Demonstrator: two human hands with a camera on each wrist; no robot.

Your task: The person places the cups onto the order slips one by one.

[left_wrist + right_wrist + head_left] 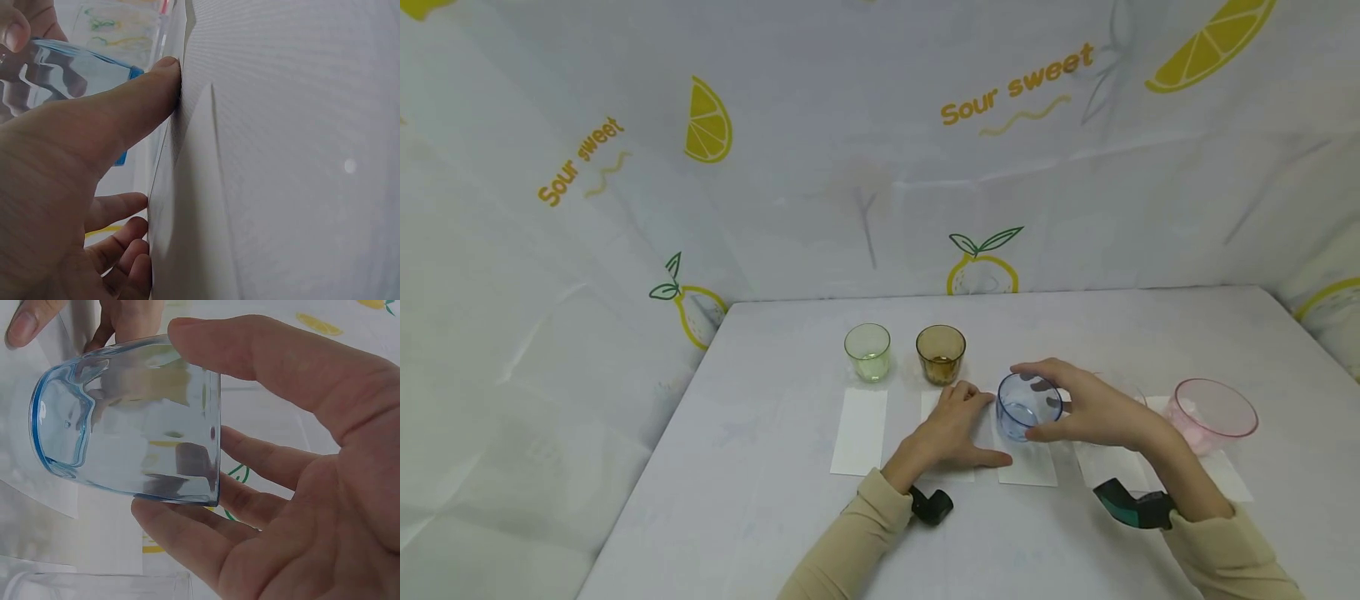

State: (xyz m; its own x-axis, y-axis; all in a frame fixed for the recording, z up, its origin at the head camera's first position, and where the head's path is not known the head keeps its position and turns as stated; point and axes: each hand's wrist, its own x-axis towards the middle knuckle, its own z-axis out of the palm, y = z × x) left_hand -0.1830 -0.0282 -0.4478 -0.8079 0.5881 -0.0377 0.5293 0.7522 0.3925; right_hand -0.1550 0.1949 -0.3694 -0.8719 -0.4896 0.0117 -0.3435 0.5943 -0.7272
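A blue-tinted glass [1019,415] stands upright over a white paper card [1028,473]. My right hand [1101,410] grips it near the rim, thumb on the near side and fingers round the far side. In the right wrist view the glass [125,419] has nothing inside, and its thick base shows. Just left of it, my left hand [951,429] rests low with thumb and fingers spread. In the left wrist view, its thumb and fingertips touch the white surface at the card's edge; nothing is held.
A green glass [868,354] and an amber glass [940,356] stand at the back. To the right are a pink glass [1213,417] and a clear glass [106,587], the latter mostly behind my right hand in the head view. Several white cards lie in a row, the leftmost card [859,433] uncovered.
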